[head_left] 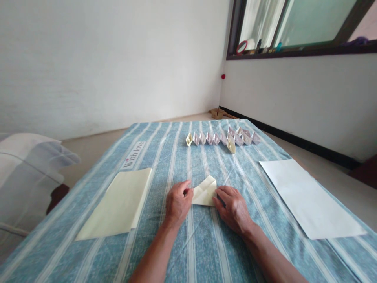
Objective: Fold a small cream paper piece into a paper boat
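A small folded piece of cream paper [204,192] lies on the striped cloth between my two hands, its top coming to a point with creases across its face. My left hand [179,199] pinches its left edge between thumb and curled fingers. At the opposite edge, my right hand [232,205] grips the paper with thumb and bent fingers. Beyond my hands stands a row of folded paper boats [216,138], mostly pale pinkish. A cream paper boat [231,147] sits in front of that row, and another cream one [189,139] is at its left end.
Cream sheets [118,204] lie to the left and white sheets [309,198] to the right. A blue striped tablecloth [159,157] with "With love" lettering covers the table. Sheer white fabric [32,169] is at the far left. A window [306,23] is set in the wall.
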